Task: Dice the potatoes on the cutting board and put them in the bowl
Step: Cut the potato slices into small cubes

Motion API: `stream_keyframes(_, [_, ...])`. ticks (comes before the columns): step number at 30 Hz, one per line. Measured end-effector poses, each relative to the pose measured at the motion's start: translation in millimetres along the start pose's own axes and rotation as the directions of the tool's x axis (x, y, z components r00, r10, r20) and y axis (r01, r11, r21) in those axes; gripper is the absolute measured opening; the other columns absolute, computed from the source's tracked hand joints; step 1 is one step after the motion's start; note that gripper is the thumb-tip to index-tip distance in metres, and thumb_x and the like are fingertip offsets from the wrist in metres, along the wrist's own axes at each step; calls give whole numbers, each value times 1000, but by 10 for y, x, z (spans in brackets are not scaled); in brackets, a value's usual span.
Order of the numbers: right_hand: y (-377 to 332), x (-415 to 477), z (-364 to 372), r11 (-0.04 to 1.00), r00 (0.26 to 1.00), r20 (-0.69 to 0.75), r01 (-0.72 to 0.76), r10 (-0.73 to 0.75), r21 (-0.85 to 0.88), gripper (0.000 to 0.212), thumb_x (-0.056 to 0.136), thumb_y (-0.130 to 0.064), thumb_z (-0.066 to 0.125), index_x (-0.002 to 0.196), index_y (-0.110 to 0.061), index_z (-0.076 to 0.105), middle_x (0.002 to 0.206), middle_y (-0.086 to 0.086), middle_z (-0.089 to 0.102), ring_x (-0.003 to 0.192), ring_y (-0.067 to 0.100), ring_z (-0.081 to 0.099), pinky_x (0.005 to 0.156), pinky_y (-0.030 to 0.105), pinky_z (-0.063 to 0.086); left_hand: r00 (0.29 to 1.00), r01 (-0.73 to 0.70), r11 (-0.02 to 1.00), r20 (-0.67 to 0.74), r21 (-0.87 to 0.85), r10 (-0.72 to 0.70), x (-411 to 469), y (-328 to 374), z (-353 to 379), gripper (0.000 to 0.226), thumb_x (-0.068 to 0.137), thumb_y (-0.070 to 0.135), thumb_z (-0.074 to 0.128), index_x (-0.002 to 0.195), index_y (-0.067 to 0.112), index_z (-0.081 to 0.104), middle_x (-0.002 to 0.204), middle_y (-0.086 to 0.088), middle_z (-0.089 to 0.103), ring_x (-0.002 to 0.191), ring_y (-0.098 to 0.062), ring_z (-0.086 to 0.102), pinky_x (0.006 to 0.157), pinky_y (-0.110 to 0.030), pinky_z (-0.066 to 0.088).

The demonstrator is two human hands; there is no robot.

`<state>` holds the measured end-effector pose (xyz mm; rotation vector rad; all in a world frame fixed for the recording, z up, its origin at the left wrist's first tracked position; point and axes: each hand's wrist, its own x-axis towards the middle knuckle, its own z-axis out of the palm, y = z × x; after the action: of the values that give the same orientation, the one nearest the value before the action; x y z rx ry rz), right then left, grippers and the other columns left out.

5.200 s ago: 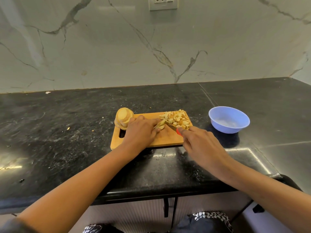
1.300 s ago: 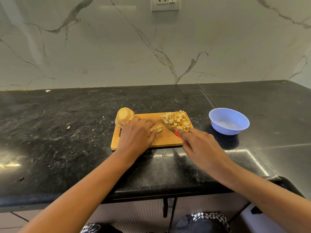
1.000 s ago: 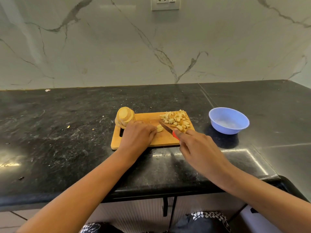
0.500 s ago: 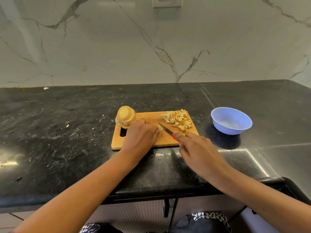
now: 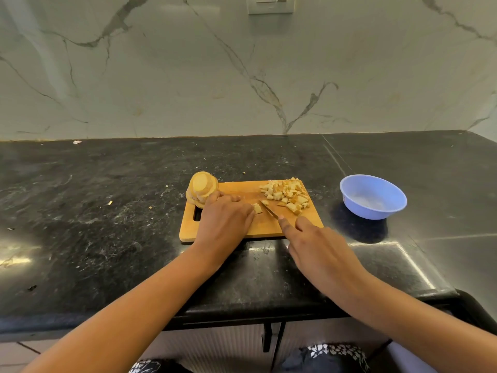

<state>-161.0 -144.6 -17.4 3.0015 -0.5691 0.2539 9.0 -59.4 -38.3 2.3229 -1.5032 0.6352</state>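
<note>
A wooden cutting board (image 5: pixel 236 189) lies on the black counter. A stack of round potato slices (image 5: pixel 201 188) stands at its far left corner, and a heap of diced potato (image 5: pixel 287 195) covers its far right part. My left hand (image 5: pixel 224 222) holds down a small potato piece (image 5: pixel 257 208) with curled fingers at the board's middle. My right hand (image 5: pixel 314 246) grips a knife (image 5: pixel 269 210), index finger stretched along it, the blade just right of that piece. The handle is hidden under the hand. A blue bowl (image 5: pixel 372 196) stands right of the board.
The black stone counter (image 5: pixel 94 211) carries small potato scraps left of the board. A marble wall (image 5: pixel 242 76) with a socket plate rises behind. The counter's front edge runs just under my forearms, with cabinet doors below.
The stack of strips under my left hand has shrunk to a small piece. The knife has worked leftward and the diced heap has grown. My right hand now hides the red handle.
</note>
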Motion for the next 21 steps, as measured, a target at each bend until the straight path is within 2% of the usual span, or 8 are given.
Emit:
stream_keyframes(4, [42,99,53,998,998,-52,-42,43,37,57,101,-19,38,151,-20,12,121,2,45,78,18,55,62,29,43,1000,4,1000,-14,-14,-4,-49,-7,-6,5,82,24,72,82,21,77,85,-5,75,94,-20,70,87,-42,47])
stream_keyframes(6, [79,86,21,993,995,-91,-37,47,114,54,100,-21,38,151,-20,20,113,0,49,77,16,52,63,27,41,998,17,1000,60,-22,-15,-87,-3,-51,22,94,29,57,108,22,72,108,-2,71,114,-17,61,99,-41,37])
stream_keyframes(8, [69,66,-34,981,990,-130,-21,47,195,51,99,-22,39,148,-22,30,99,-5,50,76,13,48,64,25,38,982,22,1000,188,11,-24,-107,-10,-67,38,101,37,36,132,26,55,134,6,56,132,-11,43,108,-38,24])
stream_keyframes(9, [43,55,-60,975,989,-144,-8,41,222,49,98,-21,40,147,-23,33,94,-6,49,76,13,48,64,24,38,974,17,999,227,29,-23,-105,-5,-76,42,102,39,30,138,27,48,141,8,49,137,-10,36,111,-37,20])
stream_keyframes(12, [-51,24,-84,969,990,-141,28,7,247,48,99,-22,40,146,-23,33,92,-7,48,76,10,46,63,24,35,961,2,999,276,53,-16,-100,29,-101,48,102,41,23,143,24,41,147,7,42,141,-9,27,114,-39,15])
stream_keyframes(16, [-91,19,-50,973,995,-102,11,13,229,51,99,-25,38,149,-23,27,107,-2,53,86,14,50,65,24,34,953,-4,998,303,70,-18,-103,44,-132,50,102,41,21,144,21,39,149,6,39,142,-10,24,115,-40,12])
stream_keyframes(21, [-227,153,34,998,999,-39,-17,20,58,53,101,-23,36,151,-16,18,128,8,50,100,25,57,65,29,34,949,-14,995,315,100,-18,-119,73,-158,50,102,39,19,145,20,36,150,5,38,143,-11,22,115,-40,7])
